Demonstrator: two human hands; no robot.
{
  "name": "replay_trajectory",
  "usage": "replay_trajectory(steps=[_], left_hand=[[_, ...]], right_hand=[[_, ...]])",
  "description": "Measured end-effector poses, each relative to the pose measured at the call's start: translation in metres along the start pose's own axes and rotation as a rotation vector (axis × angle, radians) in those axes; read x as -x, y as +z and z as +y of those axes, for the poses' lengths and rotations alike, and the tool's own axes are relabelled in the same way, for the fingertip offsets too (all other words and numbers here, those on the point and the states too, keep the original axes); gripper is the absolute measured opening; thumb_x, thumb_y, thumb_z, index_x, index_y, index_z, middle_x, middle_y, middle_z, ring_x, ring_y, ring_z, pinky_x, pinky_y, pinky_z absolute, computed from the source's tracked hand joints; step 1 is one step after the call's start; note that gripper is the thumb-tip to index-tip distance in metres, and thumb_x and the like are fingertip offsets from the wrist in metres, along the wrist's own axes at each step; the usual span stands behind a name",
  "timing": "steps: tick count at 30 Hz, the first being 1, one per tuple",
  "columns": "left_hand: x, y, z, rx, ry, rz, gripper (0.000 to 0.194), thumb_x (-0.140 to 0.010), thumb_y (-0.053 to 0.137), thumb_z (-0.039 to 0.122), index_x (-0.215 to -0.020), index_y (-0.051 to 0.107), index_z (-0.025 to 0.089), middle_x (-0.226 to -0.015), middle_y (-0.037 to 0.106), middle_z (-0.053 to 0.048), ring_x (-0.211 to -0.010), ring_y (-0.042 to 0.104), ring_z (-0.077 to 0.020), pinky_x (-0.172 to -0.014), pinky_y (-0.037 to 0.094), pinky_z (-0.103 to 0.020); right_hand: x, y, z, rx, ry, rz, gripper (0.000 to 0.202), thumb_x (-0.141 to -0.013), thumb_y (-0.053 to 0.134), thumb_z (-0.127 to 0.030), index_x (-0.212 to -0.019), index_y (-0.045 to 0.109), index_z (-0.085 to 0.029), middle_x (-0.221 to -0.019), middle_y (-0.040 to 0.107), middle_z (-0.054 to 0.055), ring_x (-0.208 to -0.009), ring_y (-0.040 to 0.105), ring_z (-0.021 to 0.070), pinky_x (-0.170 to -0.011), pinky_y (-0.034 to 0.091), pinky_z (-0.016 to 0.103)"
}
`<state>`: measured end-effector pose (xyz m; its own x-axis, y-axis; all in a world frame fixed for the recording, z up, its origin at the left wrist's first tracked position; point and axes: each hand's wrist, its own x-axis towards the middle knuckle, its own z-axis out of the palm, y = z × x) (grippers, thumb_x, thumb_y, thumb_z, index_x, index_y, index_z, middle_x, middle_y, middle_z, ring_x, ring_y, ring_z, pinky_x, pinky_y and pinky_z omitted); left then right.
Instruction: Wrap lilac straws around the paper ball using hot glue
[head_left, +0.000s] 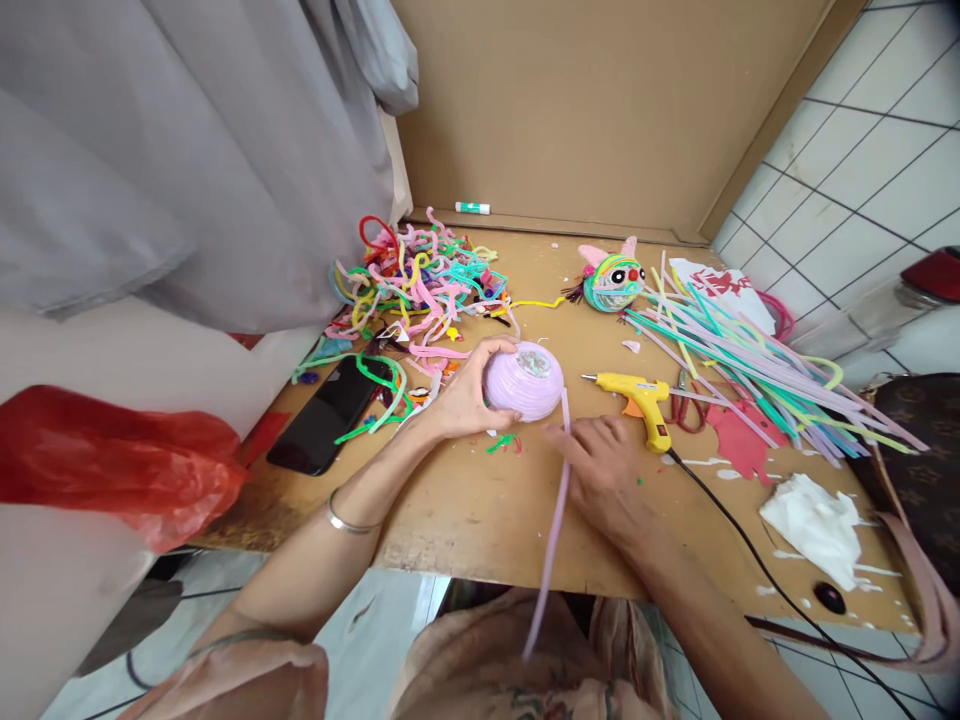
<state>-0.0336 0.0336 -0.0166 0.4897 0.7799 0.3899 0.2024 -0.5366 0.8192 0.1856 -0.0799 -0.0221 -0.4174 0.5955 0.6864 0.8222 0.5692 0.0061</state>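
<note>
My left hand [472, 395] is wrapped round a ball wound with lilac pipe cleaner [517, 390], held just above the table. A round patch on top of the ball is unwrapped and looks silvery. From the ball's right side a loose lilac pipe cleaner [553, 540] hangs down past the table's front edge. My right hand [604, 475] has its fingers curled at this strand, with the index finger crossing it close to the ball; slight blur softens the fingertips. Right of the ball lies a yellow glue gun [637, 395], its nozzle pointing left.
Tangled pipe cleaners [427, 285] are heaped at back left, beside a black phone [330, 415]. A decorated ball with eyes and pink ears [611, 280] stands behind. Straight pipe cleaners [765, 360], pliers [686, 405] and crumpled tissue [814, 525] lie right. The glue gun's cord [742, 535] trails off the front.
</note>
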Motion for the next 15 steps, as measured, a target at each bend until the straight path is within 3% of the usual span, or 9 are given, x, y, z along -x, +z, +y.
replay_trajectory(steps=[4,6,8,10,12,15], left_hand=[[-0.001,-0.003,0.002,-0.017,-0.009,-0.029,0.074,-0.059,0.079,0.028,-0.124,0.042,0.022,-0.145,0.05,-0.015,-0.139,0.051,-0.0334,-0.121,0.037,-0.052],[-0.001,-0.005,0.002,-0.023,-0.018,-0.029,0.073,-0.06,0.079,0.029,-0.123,0.043,0.022,-0.146,0.05,-0.015,-0.14,0.049,-0.033,-0.122,0.036,-0.051],[-0.001,-0.006,0.001,-0.026,-0.027,-0.027,0.074,-0.06,0.079,0.03,-0.123,0.042,0.021,-0.145,0.049,-0.015,-0.14,0.049,-0.0337,-0.121,0.036,-0.051],[-0.001,-0.006,0.001,-0.032,-0.045,-0.031,0.075,-0.059,0.079,0.03,-0.124,0.042,0.021,-0.145,0.049,-0.016,-0.14,0.05,-0.0344,-0.12,0.037,-0.052],[0.0,-0.005,0.001,-0.04,-0.046,-0.036,0.075,-0.059,0.079,0.03,-0.124,0.042,0.021,-0.146,0.048,-0.016,-0.14,0.049,-0.0344,-0.12,0.037,-0.052],[-0.001,-0.004,0.003,-0.056,-0.012,-0.034,0.073,-0.059,0.078,0.028,-0.123,0.042,0.021,-0.147,0.048,-0.016,-0.14,0.049,-0.0339,-0.121,0.037,-0.051]], right_hand=[[0.005,-0.005,0.008,-0.04,-0.051,0.052,0.046,-0.092,0.04,0.001,-0.122,0.067,-0.021,-0.087,0.069,0.005,-0.084,0.06,0.0175,-0.081,0.041,0.034],[0.009,-0.008,0.018,-0.018,0.051,0.142,0.049,-0.093,0.038,-0.001,-0.126,0.066,-0.023,-0.093,0.071,0.007,-0.087,0.062,0.0181,-0.08,0.042,0.033],[0.01,-0.014,0.03,0.093,0.273,0.177,0.046,-0.096,0.034,-0.007,-0.125,0.067,-0.021,-0.097,0.072,0.009,-0.091,0.065,0.0208,-0.081,0.044,0.035],[0.007,-0.02,0.041,0.262,0.576,0.045,0.04,-0.101,0.033,-0.02,-0.119,0.068,-0.015,-0.102,0.073,0.015,-0.097,0.066,0.0262,-0.084,0.047,0.038],[-0.001,-0.025,0.049,0.388,0.806,-0.233,0.045,-0.102,0.037,-0.038,-0.112,0.069,-0.008,-0.105,0.072,0.021,-0.099,0.068,0.0329,-0.083,0.049,0.042],[-0.017,-0.025,0.055,0.465,0.965,-0.55,0.06,-0.098,0.044,-0.055,-0.115,0.066,-0.002,-0.113,0.07,0.027,-0.099,0.07,0.0383,-0.078,0.052,0.044]])
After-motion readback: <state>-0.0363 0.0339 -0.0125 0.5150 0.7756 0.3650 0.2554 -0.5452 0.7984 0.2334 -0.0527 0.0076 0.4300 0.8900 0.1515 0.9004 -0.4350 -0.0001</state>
